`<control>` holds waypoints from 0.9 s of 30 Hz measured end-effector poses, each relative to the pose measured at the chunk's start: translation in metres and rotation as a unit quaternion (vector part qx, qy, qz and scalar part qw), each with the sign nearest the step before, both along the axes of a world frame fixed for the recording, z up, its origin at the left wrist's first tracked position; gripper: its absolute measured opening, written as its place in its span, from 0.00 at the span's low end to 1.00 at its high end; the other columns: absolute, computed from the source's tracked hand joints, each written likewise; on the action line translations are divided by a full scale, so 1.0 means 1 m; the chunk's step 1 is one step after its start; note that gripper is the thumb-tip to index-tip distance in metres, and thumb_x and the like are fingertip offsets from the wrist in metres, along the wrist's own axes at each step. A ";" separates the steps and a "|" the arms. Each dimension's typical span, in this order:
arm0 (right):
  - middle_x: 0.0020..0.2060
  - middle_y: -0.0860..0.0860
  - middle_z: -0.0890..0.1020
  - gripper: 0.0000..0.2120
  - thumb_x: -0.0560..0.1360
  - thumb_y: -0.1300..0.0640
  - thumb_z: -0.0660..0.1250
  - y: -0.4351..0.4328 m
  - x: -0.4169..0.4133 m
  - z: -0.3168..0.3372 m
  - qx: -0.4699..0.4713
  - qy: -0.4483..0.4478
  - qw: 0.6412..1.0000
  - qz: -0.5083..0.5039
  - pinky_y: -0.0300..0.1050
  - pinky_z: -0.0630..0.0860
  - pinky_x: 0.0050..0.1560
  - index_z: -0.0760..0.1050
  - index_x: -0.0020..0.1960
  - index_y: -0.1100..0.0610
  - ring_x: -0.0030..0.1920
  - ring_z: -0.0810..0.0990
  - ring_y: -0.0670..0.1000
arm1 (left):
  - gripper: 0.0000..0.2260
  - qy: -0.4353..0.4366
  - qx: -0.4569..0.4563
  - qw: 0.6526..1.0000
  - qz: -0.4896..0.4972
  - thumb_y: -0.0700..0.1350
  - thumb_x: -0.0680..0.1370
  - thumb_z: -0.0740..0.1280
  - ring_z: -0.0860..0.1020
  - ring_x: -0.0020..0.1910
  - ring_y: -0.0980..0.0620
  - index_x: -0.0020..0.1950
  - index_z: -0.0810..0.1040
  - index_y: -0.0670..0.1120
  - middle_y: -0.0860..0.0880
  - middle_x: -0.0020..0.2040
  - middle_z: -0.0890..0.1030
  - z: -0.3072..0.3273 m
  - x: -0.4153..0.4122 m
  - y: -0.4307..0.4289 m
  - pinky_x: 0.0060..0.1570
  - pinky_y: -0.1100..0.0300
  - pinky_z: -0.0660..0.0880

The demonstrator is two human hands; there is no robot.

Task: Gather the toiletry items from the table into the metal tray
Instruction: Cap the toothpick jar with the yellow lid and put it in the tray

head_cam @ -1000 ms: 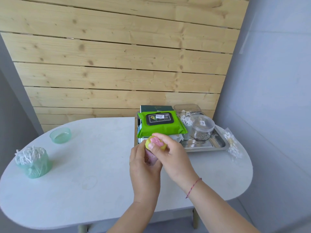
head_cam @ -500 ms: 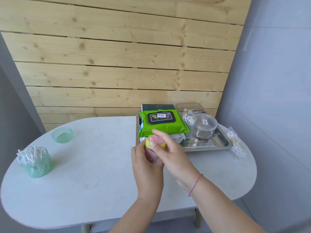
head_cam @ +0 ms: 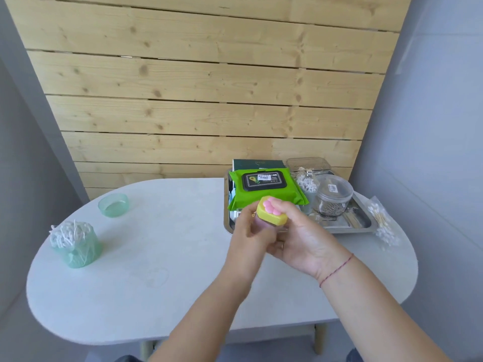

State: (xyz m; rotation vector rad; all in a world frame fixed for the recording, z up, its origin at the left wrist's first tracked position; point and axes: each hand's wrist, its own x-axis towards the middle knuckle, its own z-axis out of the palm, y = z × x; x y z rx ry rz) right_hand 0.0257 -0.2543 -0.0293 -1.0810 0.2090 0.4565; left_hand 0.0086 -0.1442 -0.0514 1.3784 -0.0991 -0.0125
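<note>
You hold a small bottle (head_cam: 269, 218) with a yellow cap and a pink paw-shaped top between both hands, raised over the table (head_cam: 170, 257) just in front of the metal tray's (head_cam: 362, 226) near left corner. A second ago your right hand (head_cam: 303, 246) sat on top of the cap with its fingertips over it, as if twisting; now it has rolled palm-up and cradles the bottle from the right side, fingers curled around cap and body. Your left hand (head_cam: 244, 239) pinches the bottle from the left, thumb and fingers closed on its lower part (mostly hidden by the hands, so its shape below the cap is hard to read).

Judgement: the cap work looks finished, and the regrip reads as getting ready to set the bottle down in the tray.

Tray contents: green wipes pack (head_cam: 265, 189) lying on a dark box (head_cam: 257, 163), clear jar (head_cam: 333, 195) of small dark bits, cotton swabs in a clear container (head_cam: 307, 184), and a clear lidded box (head_cam: 308, 164) at the back. Free space shows at the tray's front right.

Not yet gathered: green cup (head_cam: 75, 244) full of white cotton swabs at the table's left, its green lid (head_cam: 113, 205) lying apart further back, and a bag of swabs (head_cam: 381, 226) just outside the tray's right edge.

Watch the wipes pack overhang when placing; the open spot is past it.
</note>
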 end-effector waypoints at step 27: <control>0.50 0.60 0.80 0.31 0.67 0.37 0.69 -0.011 0.005 -0.002 -0.083 0.045 0.994 0.062 0.51 0.81 0.49 0.76 0.61 0.58 0.46 0.82 0.57 | 0.19 0.141 0.050 0.976 -0.155 0.59 0.71 0.69 0.81 0.52 0.51 0.58 0.80 0.52 0.48 0.54 0.84 0.000 0.013 0.030 0.57 0.52 0.75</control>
